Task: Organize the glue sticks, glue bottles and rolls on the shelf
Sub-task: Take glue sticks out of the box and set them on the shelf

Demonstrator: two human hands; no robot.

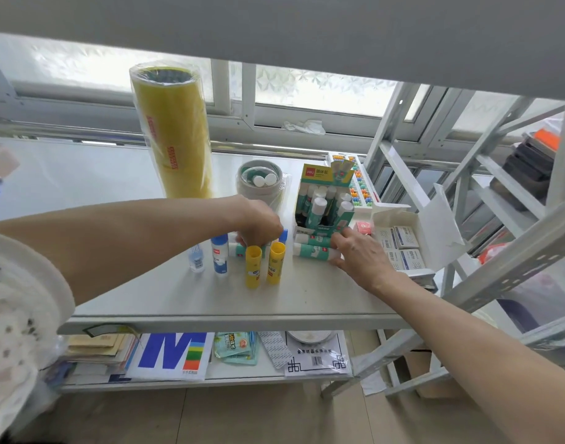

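Head view: left hand (pixel 258 224) hides green stick (grip unclear).

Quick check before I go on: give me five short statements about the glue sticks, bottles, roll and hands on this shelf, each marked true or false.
1. Two yellow glue sticks stand upright near the front of the shelf. True.
2. The tall yellow roll lies on its side. False: it stands on end.
3. The right hand rests on green glue sticks lying flat in front of the green box. True.
4. The green box is shut. False: it is open, with white-capped sticks showing.
5. The glue bottles stand to the right of the green box. False: they stand left of the yellow sticks, below the left hand.
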